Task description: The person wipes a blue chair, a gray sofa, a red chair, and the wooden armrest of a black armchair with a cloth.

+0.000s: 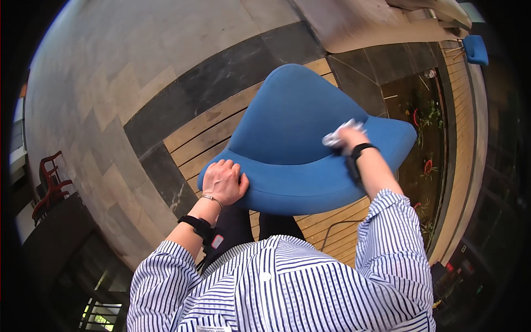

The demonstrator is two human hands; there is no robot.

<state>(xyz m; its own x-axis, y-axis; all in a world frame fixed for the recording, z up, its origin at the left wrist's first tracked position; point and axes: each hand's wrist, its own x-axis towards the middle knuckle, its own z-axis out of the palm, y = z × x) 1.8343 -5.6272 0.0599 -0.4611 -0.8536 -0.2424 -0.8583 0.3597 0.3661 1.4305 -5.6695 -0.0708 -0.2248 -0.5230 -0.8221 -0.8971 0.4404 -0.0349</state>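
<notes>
A blue upholstered chair [301,119] with a curved padded edge stands right in front of me. My left hand [224,181] is closed over the left end of that edge, its fingers bent against the fabric and the thumb pointing right. Bunched in my right hand [350,137] is a crumpled white cloth [333,139], slightly smeared by motion. The cloth lies against the chair's right side, where the large panel meets the curved edge. Beneath my right hand the chair's surface is partly hidden.
Wooden decking [332,235] runs under the chair, bordered by dark stone tiles [221,69]. On the right is a sunken bed with plants [428,117]. A second blue chair [475,50] stands far right, a red-framed chair [51,185] far left. A thin dark cable [332,226] lies near my legs.
</notes>
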